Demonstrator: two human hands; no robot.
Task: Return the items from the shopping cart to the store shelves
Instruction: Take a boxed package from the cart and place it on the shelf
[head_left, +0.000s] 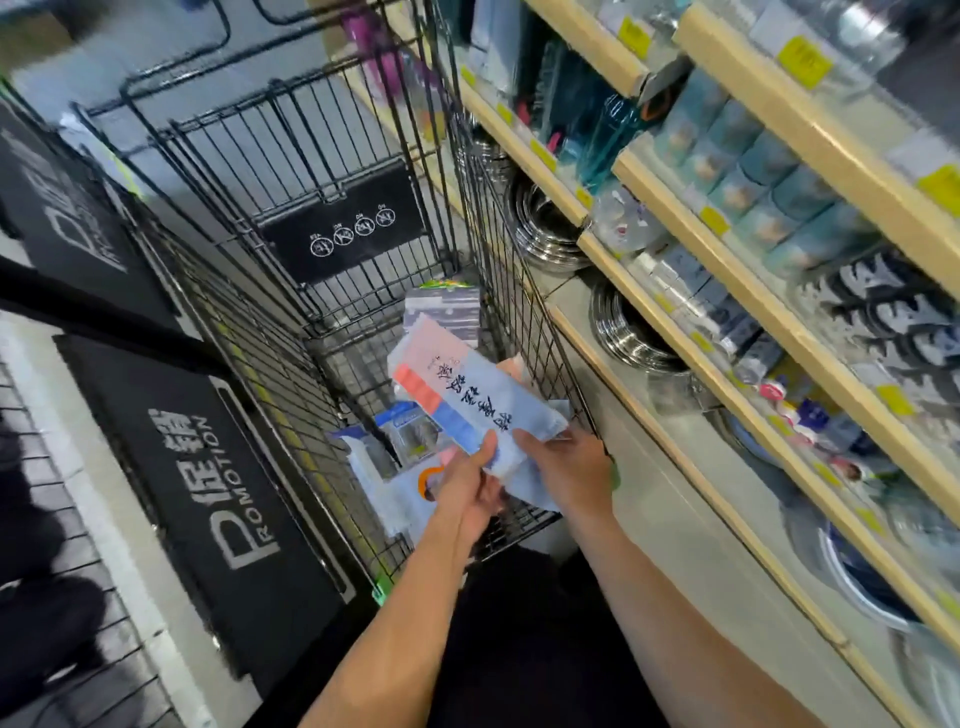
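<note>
Above the shopping cart, the left hand and right hand both clamped a flat blue packet. The lifting-out step seemed underway. Next, it likely needed carrying to the shelves right of the hands.

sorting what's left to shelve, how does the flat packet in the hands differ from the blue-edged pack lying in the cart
The flat packet is lifted and gripped by the left hand and right hand; the blue-edged pack lies untouched on the cart floor. The flat packet looks longer, with an orange band and dark script; the blue-edged pack appears smaller. Both are flat packaged goods.
</note>
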